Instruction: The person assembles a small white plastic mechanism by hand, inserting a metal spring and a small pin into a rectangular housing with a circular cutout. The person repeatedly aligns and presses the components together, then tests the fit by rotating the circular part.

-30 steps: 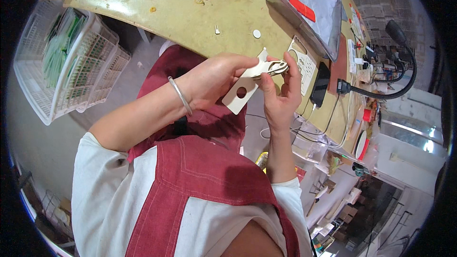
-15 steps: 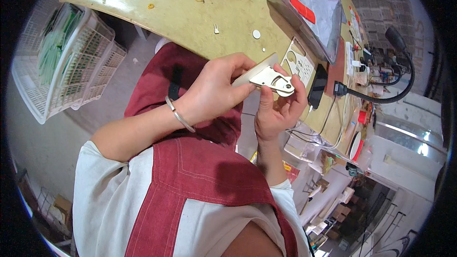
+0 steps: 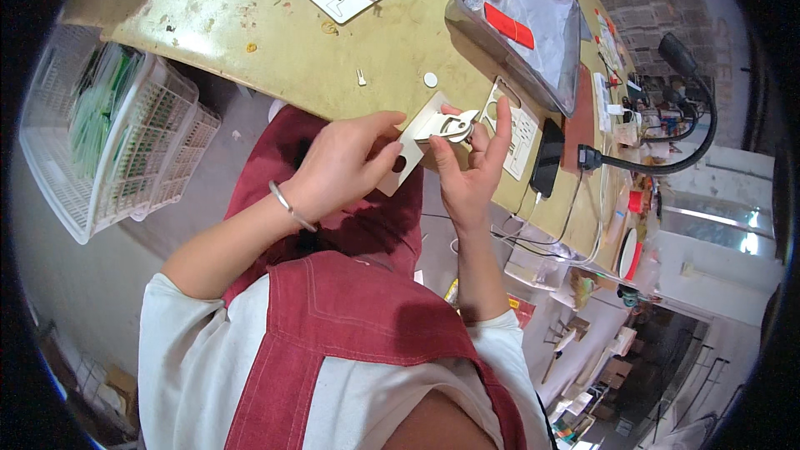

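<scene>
Over my lap, just off the table edge, my right hand (image 3: 471,175) pinches a small assembly (image 3: 446,127) of thin off-white cut-out pieces with a curved slot. Attached to it or held along with it is a flat pale panel (image 3: 410,150) with a round hole near its lower end. My left hand (image 3: 346,154), a metal bangle at its wrist, is beside the panel's left edge. Its thumb and fingers are apart, with the tips at or touching that edge. The right thumb presses on the assembly's near side, and one finger points upward.
On the table (image 3: 200,42) lie a cut-out sheet (image 3: 346,4), another perforated sheet (image 3: 521,137), a white disc (image 3: 430,79), a small forked piece (image 3: 361,77) and a phone (image 3: 547,158). A grey bin (image 3: 467,12) holds a red bundle (image 3: 508,25). White baskets (image 3: 125,158) stand left; a gooseneck lamp (image 3: 712,117) stands right.
The pale panel and assembly have turned, so the panel's face and round hole now show. My left fingers have loosened and shifted left. The whole view has tilted slightly, showing more of the far table.
</scene>
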A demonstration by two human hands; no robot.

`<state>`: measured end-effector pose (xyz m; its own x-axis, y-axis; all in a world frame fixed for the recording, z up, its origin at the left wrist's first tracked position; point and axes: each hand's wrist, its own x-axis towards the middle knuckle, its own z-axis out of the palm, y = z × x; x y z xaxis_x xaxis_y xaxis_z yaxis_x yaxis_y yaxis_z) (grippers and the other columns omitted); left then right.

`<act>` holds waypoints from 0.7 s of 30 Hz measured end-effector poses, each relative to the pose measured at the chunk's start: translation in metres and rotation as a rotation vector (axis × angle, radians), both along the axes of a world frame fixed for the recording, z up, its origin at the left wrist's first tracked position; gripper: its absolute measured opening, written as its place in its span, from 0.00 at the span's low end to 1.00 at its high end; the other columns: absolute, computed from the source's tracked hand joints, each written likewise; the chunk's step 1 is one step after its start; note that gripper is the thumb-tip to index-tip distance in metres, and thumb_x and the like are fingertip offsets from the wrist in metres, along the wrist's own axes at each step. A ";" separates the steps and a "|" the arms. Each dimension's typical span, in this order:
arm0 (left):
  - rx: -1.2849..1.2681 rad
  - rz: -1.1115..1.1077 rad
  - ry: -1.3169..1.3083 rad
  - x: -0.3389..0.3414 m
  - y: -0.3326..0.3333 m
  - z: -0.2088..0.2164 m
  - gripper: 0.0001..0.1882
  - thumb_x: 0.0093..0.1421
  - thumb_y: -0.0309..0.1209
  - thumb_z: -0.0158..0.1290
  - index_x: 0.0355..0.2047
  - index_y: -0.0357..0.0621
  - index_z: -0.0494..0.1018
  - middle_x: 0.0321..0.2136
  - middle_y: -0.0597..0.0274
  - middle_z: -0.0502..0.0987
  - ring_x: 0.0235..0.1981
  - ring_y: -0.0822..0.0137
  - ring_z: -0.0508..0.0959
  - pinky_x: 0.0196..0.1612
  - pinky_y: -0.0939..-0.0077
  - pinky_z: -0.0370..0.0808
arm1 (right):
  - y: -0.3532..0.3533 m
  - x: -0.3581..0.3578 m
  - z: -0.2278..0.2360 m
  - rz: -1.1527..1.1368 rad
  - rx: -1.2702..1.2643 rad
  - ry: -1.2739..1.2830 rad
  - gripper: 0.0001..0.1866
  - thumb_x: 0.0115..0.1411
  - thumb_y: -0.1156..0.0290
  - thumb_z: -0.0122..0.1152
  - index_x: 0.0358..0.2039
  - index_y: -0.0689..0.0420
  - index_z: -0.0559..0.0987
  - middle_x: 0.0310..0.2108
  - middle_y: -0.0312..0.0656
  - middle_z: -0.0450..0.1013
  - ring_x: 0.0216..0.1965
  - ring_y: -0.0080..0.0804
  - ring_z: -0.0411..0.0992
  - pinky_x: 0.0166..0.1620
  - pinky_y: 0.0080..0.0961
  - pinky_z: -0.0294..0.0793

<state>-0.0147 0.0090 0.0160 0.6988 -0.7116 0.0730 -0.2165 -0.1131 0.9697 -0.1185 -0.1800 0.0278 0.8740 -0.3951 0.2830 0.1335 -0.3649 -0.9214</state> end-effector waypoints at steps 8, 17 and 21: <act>-0.195 0.045 -0.299 0.018 -0.014 0.014 0.16 0.67 0.25 0.61 0.55 0.38 0.79 0.43 0.51 0.80 0.41 0.56 0.84 0.45 0.64 0.81 | -0.008 0.016 -0.016 0.052 -0.038 0.073 0.51 0.65 0.81 0.69 0.81 0.59 0.49 0.54 0.52 0.81 0.54 0.36 0.79 0.60 0.32 0.76; -0.099 0.091 -0.324 0.010 -0.030 0.011 0.17 0.65 0.32 0.66 0.52 0.40 0.80 0.40 0.51 0.81 0.42 0.51 0.82 0.45 0.59 0.79 | -0.013 0.005 -0.014 0.012 -0.236 0.067 0.46 0.59 0.75 0.72 0.76 0.58 0.62 0.60 0.52 0.76 0.59 0.44 0.77 0.63 0.37 0.76; -0.118 0.134 -0.357 0.009 -0.034 0.009 0.17 0.65 0.33 0.67 0.51 0.39 0.80 0.40 0.51 0.81 0.40 0.52 0.83 0.43 0.61 0.80 | -0.014 -0.003 -0.013 -0.097 -0.192 0.101 0.28 0.63 0.74 0.72 0.62 0.62 0.76 0.50 0.46 0.79 0.48 0.33 0.80 0.51 0.29 0.80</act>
